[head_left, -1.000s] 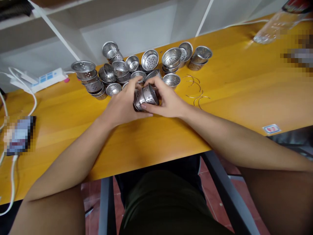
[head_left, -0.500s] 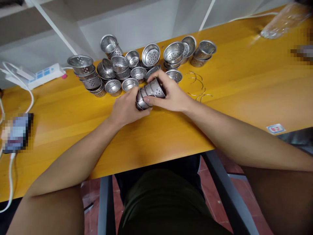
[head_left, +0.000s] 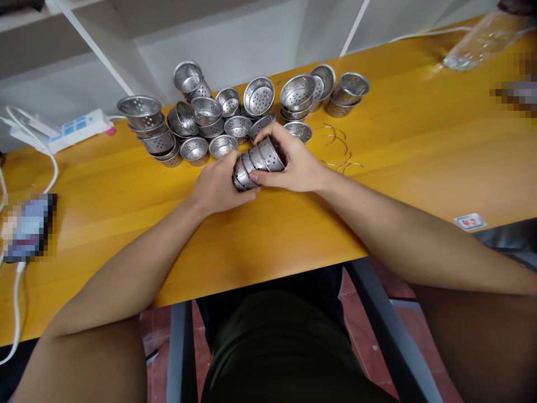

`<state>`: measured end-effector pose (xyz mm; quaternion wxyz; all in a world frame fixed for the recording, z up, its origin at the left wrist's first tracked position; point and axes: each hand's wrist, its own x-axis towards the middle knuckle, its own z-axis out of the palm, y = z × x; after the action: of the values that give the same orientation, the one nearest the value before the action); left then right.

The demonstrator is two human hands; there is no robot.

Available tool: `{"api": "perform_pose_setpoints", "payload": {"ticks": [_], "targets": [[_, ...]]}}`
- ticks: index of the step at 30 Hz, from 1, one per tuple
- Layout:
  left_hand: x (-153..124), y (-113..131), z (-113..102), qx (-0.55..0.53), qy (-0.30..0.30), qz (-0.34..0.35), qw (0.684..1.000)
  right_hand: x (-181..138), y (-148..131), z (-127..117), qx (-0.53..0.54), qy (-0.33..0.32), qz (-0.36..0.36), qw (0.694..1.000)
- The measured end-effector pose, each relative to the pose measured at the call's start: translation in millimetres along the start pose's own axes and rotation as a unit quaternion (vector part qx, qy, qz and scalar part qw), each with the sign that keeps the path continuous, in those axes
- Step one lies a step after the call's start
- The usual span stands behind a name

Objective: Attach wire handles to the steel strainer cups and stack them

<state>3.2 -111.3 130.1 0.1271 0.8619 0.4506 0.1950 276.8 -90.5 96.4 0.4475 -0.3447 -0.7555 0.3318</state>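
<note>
A short nested stack of perforated metal strainer cups (head_left: 257, 165) lies on its side between my hands, just above the yellow wooden table (head_left: 403, 145). My left hand (head_left: 216, 187) is closed round the stack's lower left end. My right hand (head_left: 296, 162) grips the upper right end, fingers curled over the top cup. Just behind my hands stands a pile of several more loose and stacked strainer cups (head_left: 235, 109).
Thin curved wire handles (head_left: 339, 148) lie to the right of the pile. A white power strip (head_left: 69, 130) with cables sits at the back left, a blurred device (head_left: 27, 226) at the left edge, a clear bottle (head_left: 478, 42) at the back right. A white shelf frame stands behind the table.
Both hands have drawn the nested stack slightly right and up from the pile, and it has tilted more. The grip of each hand is unchanged.
</note>
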Motion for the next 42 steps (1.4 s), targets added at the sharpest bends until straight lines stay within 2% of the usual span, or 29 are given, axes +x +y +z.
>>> {"api": "perform_pose_setpoints", "payload": {"ticks": [10, 17, 30, 36, 39, 42], "targets": [[4.0, -5.2, -0.8, -0.020, -0.004, 0.020, 1.000, -0.9, 4.5, 1.5, -0.009, 0.012, 0.001, 1.000], [5.2, -15.8, 1.0, -0.047, 0.001, 0.058, 0.997, -2.6, 13.1, 4.5, -0.007, 0.015, -0.037, 0.999], [9.1, -22.9, 1.7, -0.084, 0.011, 0.074, 0.994, -2.9, 15.8, 6.2, -0.016, 0.025, -0.039, 0.999], [9.8, -36.6, 6.8, -0.212, -0.019, 0.090, 0.973, -2.4, -5.5, -12.5, -0.032, 0.019, -0.064, 0.997], [9.0, -41.9, 9.8, -0.245, -0.023, 0.110, 0.963, -3.3, -10.4, -28.4, -0.043, 0.056, -0.061, 0.996], [10.9, -45.5, 4.8, -0.238, -0.029, 0.126, 0.963, -2.2, -1.7, -39.0, -0.051, 0.103, -0.068, 0.991]]}}
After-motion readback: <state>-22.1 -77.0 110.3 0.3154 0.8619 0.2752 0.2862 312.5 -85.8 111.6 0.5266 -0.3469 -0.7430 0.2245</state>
